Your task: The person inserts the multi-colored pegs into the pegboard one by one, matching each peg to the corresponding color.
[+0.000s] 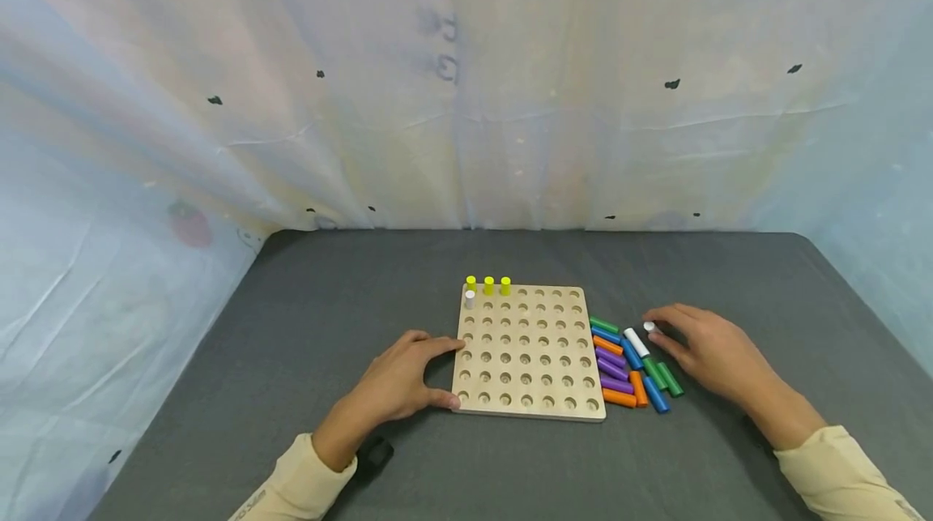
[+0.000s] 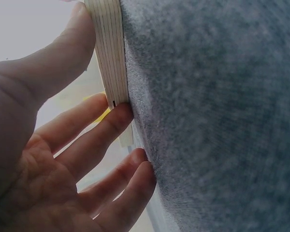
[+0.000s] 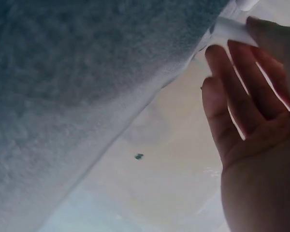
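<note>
The wooden pegboard [image 1: 514, 349] lies on the dark table, with three yellow pegs [image 1: 489, 286] in its back row and a white peg [image 1: 470, 300] below the leftmost one. My left hand [image 1: 397, 379] touches the board's left edge with thumb and index finger; the left wrist view shows its fingers [image 2: 94, 137] against the layered wooden edge [image 2: 108, 53]. Right of the loose pegs, my right hand [image 1: 717, 351] pinches a white peg [image 1: 650, 327] between thumb and fingers. That peg [image 3: 234, 30] also shows at the thumb of the right hand [image 3: 261, 130] in the right wrist view.
Loose green, blue, orange, purple and white pegs [image 1: 612, 369] lie close together beside the board's right edge. A dark cloth [image 1: 291, 359] covers the table. Pale curtains [image 1: 510, 100] hang behind it and at both sides.
</note>
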Demonstrator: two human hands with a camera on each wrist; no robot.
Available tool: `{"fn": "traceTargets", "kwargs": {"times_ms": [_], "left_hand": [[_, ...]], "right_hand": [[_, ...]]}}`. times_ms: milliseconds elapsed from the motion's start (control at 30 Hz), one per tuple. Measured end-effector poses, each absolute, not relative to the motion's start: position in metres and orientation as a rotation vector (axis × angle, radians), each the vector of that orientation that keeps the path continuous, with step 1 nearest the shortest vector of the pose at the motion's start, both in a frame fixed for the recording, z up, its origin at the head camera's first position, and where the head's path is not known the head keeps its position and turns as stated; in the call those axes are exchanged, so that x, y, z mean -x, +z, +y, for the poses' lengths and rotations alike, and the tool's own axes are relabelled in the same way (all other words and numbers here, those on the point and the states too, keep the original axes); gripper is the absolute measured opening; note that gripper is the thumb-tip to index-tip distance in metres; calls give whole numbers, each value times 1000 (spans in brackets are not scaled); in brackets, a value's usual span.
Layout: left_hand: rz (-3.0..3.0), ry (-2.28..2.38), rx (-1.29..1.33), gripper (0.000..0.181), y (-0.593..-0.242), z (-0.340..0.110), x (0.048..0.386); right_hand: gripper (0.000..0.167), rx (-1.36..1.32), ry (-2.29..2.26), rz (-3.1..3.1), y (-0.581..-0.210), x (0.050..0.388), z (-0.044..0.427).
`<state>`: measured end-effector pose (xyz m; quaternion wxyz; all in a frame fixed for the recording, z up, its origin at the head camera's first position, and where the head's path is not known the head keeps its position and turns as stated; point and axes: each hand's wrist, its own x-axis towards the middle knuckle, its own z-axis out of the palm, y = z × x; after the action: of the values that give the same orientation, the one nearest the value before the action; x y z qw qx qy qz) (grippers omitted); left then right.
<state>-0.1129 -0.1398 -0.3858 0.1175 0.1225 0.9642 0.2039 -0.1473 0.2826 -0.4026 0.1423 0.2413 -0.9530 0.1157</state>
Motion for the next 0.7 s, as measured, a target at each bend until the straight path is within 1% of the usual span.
{"fn": "traceTargets", "kwargs": {"times_ms": [167,300,700], "left_hand": [[2819,600,-353,80,-388,-140,113],[2821,598,-350,79,-388,-139,113],[2825,599,-353,80,-389,-140,113]], "right_hand": [[27,-641,340,-2782,-400,151,288],[27,-642,405,-2769,-394,153,283],[27,-677,560,-2764,-379,159,234]]}}
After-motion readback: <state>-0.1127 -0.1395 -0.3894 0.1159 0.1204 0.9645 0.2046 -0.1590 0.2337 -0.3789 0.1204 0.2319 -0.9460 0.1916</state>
